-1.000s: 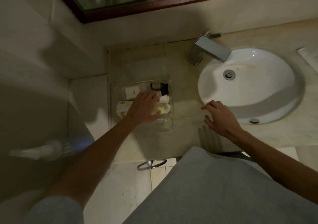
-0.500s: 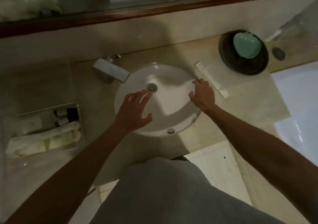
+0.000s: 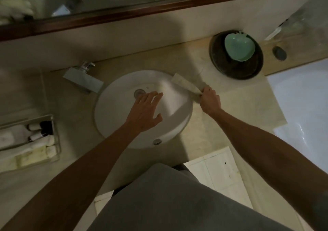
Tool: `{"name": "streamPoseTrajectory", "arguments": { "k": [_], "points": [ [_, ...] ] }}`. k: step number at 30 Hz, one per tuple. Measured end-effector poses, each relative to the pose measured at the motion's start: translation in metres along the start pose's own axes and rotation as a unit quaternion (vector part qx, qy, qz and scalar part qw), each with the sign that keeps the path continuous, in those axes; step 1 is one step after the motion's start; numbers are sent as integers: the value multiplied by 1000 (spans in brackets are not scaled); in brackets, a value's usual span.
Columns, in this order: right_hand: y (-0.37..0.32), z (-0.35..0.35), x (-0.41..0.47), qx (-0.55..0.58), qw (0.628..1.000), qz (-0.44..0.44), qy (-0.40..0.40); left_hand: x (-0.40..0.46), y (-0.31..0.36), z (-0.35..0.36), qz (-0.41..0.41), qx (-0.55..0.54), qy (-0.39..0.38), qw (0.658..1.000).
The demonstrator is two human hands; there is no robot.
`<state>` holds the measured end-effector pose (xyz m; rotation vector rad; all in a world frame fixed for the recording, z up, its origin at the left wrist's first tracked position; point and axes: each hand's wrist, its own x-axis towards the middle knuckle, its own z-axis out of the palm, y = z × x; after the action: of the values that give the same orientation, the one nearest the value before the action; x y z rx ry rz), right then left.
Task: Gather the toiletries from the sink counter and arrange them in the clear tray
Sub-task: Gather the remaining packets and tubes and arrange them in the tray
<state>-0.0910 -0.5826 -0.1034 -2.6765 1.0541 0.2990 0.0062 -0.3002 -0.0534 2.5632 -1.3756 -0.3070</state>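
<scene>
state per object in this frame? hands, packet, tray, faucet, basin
right hand: closed on long white packet, far end raised over basin rim
left hand: open, empty, over basin
clear tray: on counter, partly filled with bottles and packets
faucet: no water running
basin: looks dry, drain open

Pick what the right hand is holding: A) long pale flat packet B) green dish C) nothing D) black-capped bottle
A: the right hand grips one end of the long pale packet, whose other end sticks out over the sink rim; the left hand hovers open and empty above the basin.
</scene>
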Motion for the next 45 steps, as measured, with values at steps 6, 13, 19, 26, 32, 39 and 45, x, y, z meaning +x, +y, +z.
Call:
{"name": "streamPoseTrajectory", "arguments": {
  "k": [6, 13, 19, 26, 32, 39, 45],
  "points": [
    [-122, 1, -90, 98, 971, -204, -83, -34, -36, -13, 7, 67, 5, 998],
    [-268, 32, -179, 85, 928, -355, -82, -144, -126, -30, -25, 93, -37, 995],
    [-352, 66, -232, 54, 919, -379, -96, -274, -226, -49, -143, 83, -65, 984],
    [-382, 101, -279, 23, 918, -376, -127, -350, -289, -38, -159, 66, -48, 984],
    [-387, 107, -296, 44, 918, -376, -115, -365, -295, -19, -161, 62, 9, 985],
    [-428, 114, -295, 20, 909, -412, -68, -367, -305, -16, -219, 35, 101, 970],
    [-459, 137, -280, -125, 876, -439, -155, -370, -324, 10, -224, -8, -39, 974]
  ]
}}
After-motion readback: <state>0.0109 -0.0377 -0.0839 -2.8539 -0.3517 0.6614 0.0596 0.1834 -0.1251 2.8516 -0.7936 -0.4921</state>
